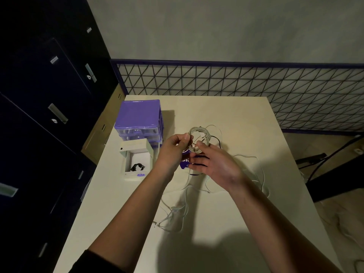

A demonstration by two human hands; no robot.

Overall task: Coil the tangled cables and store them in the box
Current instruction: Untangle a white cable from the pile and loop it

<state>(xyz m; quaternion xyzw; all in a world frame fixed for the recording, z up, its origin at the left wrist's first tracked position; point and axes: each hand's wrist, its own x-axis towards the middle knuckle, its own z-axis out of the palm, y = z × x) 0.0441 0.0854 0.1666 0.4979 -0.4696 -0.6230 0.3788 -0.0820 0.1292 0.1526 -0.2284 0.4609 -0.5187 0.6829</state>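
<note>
While pinched, cable coil (199, 139) between fingers (187, 137)

White cable coil (199, 139): several round loops, held upright above mid-table, nearer the far edge, pinched at its left side and lower rim. Loose white cables (178, 213): thin, tangled, sprawled flat from the table's centre toward the right edge and near edge. Open white box (136, 160): lid raised, near the left edge, dark item lying inside.
</note>
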